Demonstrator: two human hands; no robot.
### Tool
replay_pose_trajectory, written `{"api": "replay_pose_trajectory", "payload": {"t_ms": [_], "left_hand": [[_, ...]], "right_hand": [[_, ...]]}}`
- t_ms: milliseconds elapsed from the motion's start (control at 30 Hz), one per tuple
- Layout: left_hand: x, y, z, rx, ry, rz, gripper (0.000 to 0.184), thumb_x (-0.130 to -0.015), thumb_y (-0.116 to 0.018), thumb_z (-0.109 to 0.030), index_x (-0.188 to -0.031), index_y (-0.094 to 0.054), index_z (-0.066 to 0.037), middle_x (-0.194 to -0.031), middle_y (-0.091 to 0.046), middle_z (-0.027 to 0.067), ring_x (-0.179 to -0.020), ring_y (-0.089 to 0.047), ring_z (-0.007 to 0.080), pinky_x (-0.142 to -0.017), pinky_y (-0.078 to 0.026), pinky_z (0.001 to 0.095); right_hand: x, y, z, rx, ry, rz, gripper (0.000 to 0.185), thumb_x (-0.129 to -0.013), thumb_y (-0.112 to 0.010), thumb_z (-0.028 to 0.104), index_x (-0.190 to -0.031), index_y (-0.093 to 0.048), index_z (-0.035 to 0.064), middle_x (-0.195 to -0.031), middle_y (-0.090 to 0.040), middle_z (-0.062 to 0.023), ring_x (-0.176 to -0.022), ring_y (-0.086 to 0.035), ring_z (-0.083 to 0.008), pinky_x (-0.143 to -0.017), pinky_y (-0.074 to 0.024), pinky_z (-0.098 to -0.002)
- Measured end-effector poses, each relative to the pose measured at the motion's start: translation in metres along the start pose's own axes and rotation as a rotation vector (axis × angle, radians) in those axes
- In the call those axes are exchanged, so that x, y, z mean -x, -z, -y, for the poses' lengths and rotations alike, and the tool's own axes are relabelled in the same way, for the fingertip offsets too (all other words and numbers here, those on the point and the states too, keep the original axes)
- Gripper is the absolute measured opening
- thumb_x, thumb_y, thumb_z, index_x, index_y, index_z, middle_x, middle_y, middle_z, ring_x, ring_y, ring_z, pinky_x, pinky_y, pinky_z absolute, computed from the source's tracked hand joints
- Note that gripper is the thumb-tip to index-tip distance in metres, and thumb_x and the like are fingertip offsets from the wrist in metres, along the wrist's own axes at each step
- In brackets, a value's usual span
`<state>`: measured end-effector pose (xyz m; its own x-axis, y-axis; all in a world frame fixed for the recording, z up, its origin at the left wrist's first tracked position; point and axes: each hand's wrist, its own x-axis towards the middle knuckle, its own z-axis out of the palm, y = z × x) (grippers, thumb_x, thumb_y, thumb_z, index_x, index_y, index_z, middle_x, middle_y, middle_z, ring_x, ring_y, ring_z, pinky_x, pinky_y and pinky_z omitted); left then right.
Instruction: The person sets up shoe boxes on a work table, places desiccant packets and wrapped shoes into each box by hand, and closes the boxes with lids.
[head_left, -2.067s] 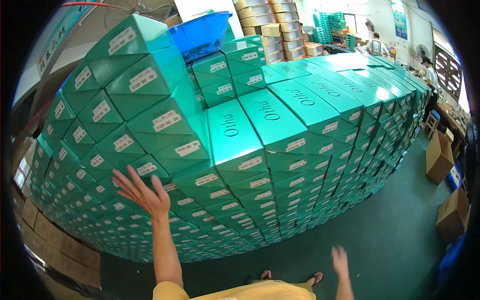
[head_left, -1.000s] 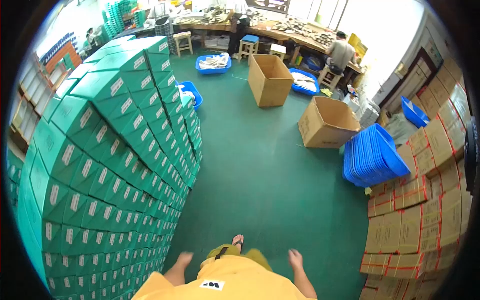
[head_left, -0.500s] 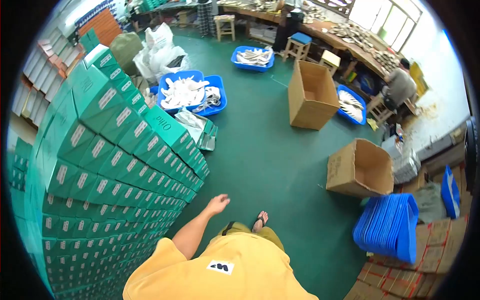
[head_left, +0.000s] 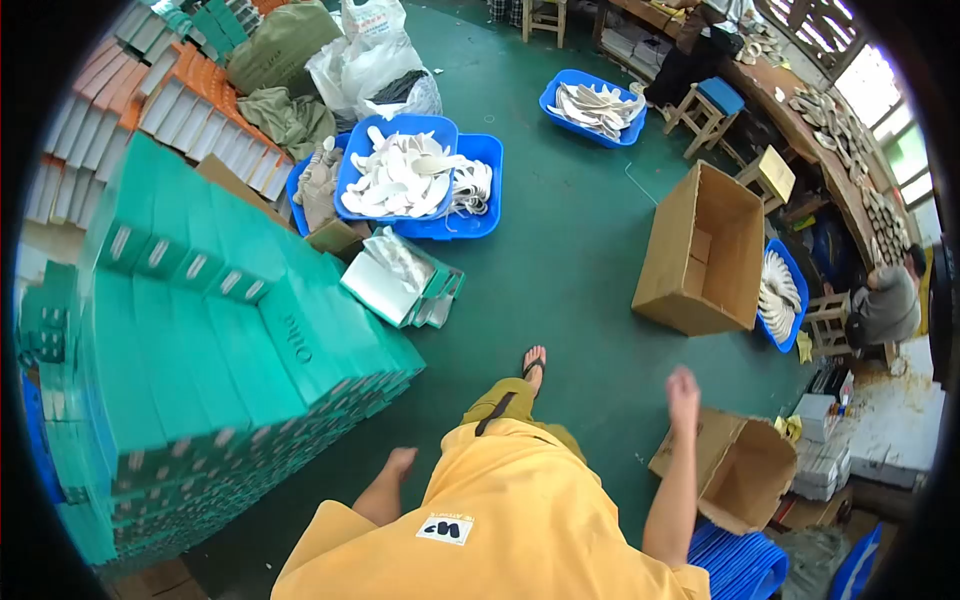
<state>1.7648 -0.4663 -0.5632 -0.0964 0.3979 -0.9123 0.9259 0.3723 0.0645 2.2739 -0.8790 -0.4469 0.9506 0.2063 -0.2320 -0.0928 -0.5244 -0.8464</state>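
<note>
My left hand (head_left: 401,461) hangs low beside the yellow shirt, near the tall stack of green shoe boxes (head_left: 350,350), apart from it. Its fingers are too small and blurred to read. My right hand (head_left: 683,390) is stretched forward over the floor, in front of an open cardboard carton (head_left: 715,470) with a ragged rim. That hand is smeared by motion and its finger shape is unclear. No object shows in either hand. One foot in a black flip-flop (head_left: 534,370) is forward on the green floor.
Ahead on the left stand blue tubs (head_left: 480,222) of white shoe parts and an opened box (head_left: 385,285). A tall carton (head_left: 665,270) and another blue tub (head_left: 790,285) stand right. A person (head_left: 885,305) sits by the workbench (head_left: 800,130). Stacked blue trays (head_left: 735,560) lie lower right.
The view has moved forward and tilted down; the green boxes now show their tops. My right arm has come into view, and my left hand has dropped back toward my side.
</note>
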Motion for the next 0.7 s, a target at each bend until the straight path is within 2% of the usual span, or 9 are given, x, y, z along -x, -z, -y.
{"api": "replay_pose_trajectory", "payload": {"t_ms": [100,133,200,233,300,500,567,633,700], "left_hand": [[-0.008,-0.023,-0.168,-0.095,-0.697,-0.05,0.049,-0.093,-0.059,-0.036,-0.123,-0.063,0.003,-0.122,-0.067,0.0196,-0.111,-0.064,0.0294,-0.096,-0.049,0.0395],[0.018,-0.025,-0.241,0.001,-0.615,0.022,0.052,-0.094,-0.06,-0.035,-0.13,-0.059,0.002,-0.131,-0.063,0.0197,-0.121,-0.06,0.0292,-0.104,-0.045,0.0372],[0.06,-0.024,-0.371,0.089,-0.826,0.071,0.049,-0.096,-0.062,-0.031,-0.134,-0.056,-0.001,-0.126,-0.065,0.0193,-0.118,-0.062,0.0267,-0.101,-0.047,0.0352],[0.076,-0.023,-0.428,0.125,-0.93,0.087,0.047,-0.096,-0.062,-0.031,-0.134,-0.056,-0.003,-0.124,-0.066,0.0182,-0.117,-0.063,0.0252,-0.1,-0.048,0.0342],[0.098,-0.018,-0.528,0.174,-0.983,0.123,0.046,-0.097,-0.062,-0.03,-0.134,-0.056,-0.004,-0.124,-0.066,0.0176,-0.116,-0.063,0.0234,-0.098,-0.049,0.0333],[0.023,-0.027,-0.716,0.069,-0.916,0.08,0.048,-0.095,-0.064,-0.028,-0.135,-0.055,-0.003,-0.128,-0.063,0.0163,-0.116,-0.063,0.0258,-0.097,-0.05,0.0356],[-0.034,-0.028,-0.748,-0.357,-0.799,-0.168,0.053,-0.09,-0.067,-0.029,-0.135,-0.054,-0.004,-0.13,-0.061,0.0176,-0.118,-0.061,0.0307,-0.1,-0.049,0.0397],[-0.082,-0.017,-0.781,-0.5,-0.877,-0.189,0.057,-0.086,-0.067,-0.027,-0.137,-0.053,-0.007,-0.139,-0.052,0.018,-0.127,-0.052,0.034,-0.107,-0.042,0.0463],[-0.121,-0.002,-0.819,-1.06,-0.854,-0.252,0.063,-0.081,-0.071,-0.025,-0.138,-0.051,-0.009,-0.149,-0.041,0.0172,-0.138,-0.04,0.0355,-0.111,-0.035,0.0526]], "right_hand": [[-0.003,-0.046,-0.054,0.284,-0.002,0.193,0.038,-0.092,-0.063,0.025,-0.119,-0.064,-0.0011,-0.107,-0.071,-0.0175,-0.098,-0.068,-0.023,-0.086,-0.0533,-0.0361],[0.002,-0.054,-0.088,0.3,-0.206,0.312,0.039,-0.09,-0.063,0.024,-0.118,-0.064,-0.0036,-0.112,-0.069,-0.0218,-0.1,-0.069,-0.031,-0.088,-0.0533,-0.0396],[0.015,-0.06,-0.093,0.399,-0.537,0.46,0.036,-0.087,-0.066,0.025,-0.108,-0.067,-0.0034,-0.104,-0.07,-0.0224,-0.097,-0.068,-0.0245,-0.086,-0.053,-0.0361],[0.052,-0.09,-0.22,-0.216,-0.41,0.253,0.034,-0.088,-0.066,0.025,-0.106,-0.068,-0.0033,-0.1,-0.071,-0.0206,-0.095,-0.066,-0.0203,-0.085,-0.0526,-0.0351],[0.047,-0.083,-0.17,0.207,-0.566,0.468,0.034,-0.089,-0.066,0.025,-0.108,-0.067,-0.0031,-0.101,-0.071,-0.0194,-0.095,-0.066,-0.0202,-0.085,-0.0526,-0.0353],[-0.152,-0.078,-0.073,0.082,-0.41,0.449,0.034,-0.091,-0.065,0.024,-0.112,-0.067,-0.0024,-0.104,-0.071,-0.0159,-0.095,-0.065,-0.0201,-0.086,-0.0526,-0.0359],[-0.261,-0.075,-0.041,0.242,-0.64,0.47,0.038,-0.093,-0.066,0.022,-0.123,-0.062,-0.0008,-0.112,-0.07,-0.0112,-0.097,-0.065,-0.0223,-0.086,-0.0526,-0.0376],[-0.368,-0.087,0.046,0.004,-0.655,0.164,0.028,-0.095,-0.061,0.022,-0.115,-0.065,0.0035,-0.081,-0.058,0.0015,-0.072,-0.05,-0.007,-0.063,-0.0429,-0.0235],[-0.454,-0.083,0.081,-0.17,-0.573,0.094,0.038,-0.1,-0.058,0.029,-0.131,-0.058,0.0059,-0.097,-0.064,-0.0017,-0.086,-0.058,-0.0114,-0.074,-0.0484,-0.0267]]}}
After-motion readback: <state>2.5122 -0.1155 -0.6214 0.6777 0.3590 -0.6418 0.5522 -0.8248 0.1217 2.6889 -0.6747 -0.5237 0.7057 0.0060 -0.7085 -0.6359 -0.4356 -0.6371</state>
